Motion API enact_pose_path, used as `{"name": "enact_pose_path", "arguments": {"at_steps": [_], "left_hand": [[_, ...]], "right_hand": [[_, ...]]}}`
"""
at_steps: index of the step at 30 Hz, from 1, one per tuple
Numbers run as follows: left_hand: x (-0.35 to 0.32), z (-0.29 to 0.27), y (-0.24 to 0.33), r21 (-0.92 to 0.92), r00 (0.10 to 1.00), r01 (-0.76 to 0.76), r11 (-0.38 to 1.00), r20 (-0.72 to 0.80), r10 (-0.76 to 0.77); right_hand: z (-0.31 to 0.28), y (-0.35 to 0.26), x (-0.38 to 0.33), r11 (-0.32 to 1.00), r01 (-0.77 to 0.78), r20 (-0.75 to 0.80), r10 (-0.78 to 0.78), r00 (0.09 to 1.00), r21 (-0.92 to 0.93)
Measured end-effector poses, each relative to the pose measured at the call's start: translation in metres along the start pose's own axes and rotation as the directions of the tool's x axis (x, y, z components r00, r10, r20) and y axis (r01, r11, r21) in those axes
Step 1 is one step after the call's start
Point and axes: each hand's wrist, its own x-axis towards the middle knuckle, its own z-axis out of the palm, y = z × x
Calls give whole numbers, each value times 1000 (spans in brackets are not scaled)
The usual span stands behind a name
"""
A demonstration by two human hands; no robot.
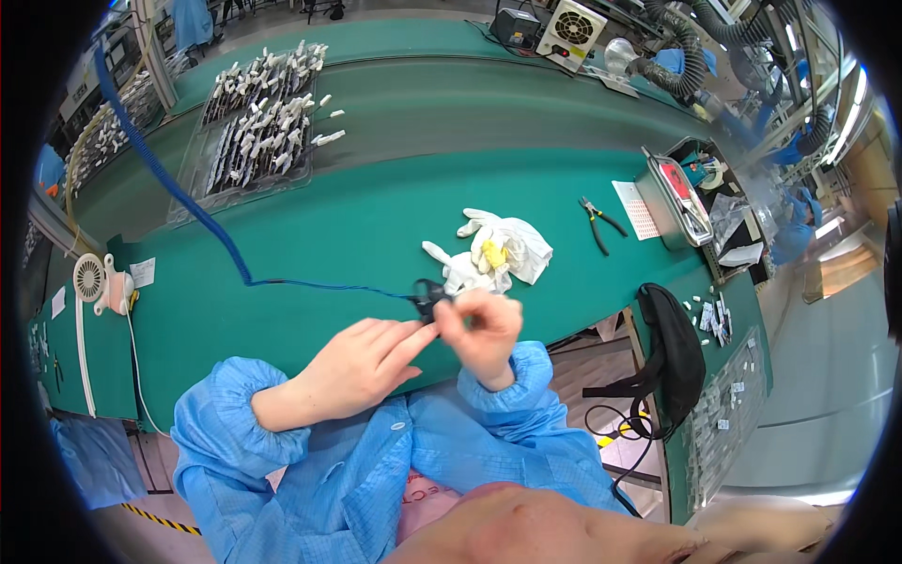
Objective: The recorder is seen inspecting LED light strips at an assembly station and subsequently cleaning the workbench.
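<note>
A black wrist strap (430,299) is at the fingertips of both hands, above the green mat, with a blue coiled cord (178,179) running to it from the upper left. My right hand (481,331) is closed on the strap's near side, its fingers bent and slightly blurred. My left hand (355,365) reaches in from the left with its fingers stretched out. Its fingertips touch or nearly touch the strap; their exact contact is partly hidden. Just beyond the strap lies a crumpled pile of white gloves (512,246) with a yellow patch among them.
Black-handled pliers (598,226) lie right of the gloves. Farther right stand a metal box (669,199) and a dark bin of parts. A black pouch (672,352) rests at the right. Trays of white-tipped parts (258,141) stand far left; a small fan (91,277) is left.
</note>
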Motion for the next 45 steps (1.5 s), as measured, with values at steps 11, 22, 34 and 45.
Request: {"name": "enact_pose_path", "arguments": {"at_steps": [11, 22, 34, 45], "left_hand": [[-54, -58, -24, 367, 938, 126, 922, -345, 9], [-53, -19, -47, 361, 873, 211, 908, -488, -8], [-55, 0, -65, 314, 858, 207, 927, -513, -17], [-53, 4, -68, 262, 858, 198, 944, -512, -38]], "right_hand": [[-91, 9, -23, 818, -574, 973, 104, 206, 34], [-112, 148, -74, 863, -324, 626, 504, 595, -387], [-82, 150, 66, 726, -674, 742, 376, 555, 135], [-84, 161, 64, 814, -539, 739, 225, 635, 215]]}}
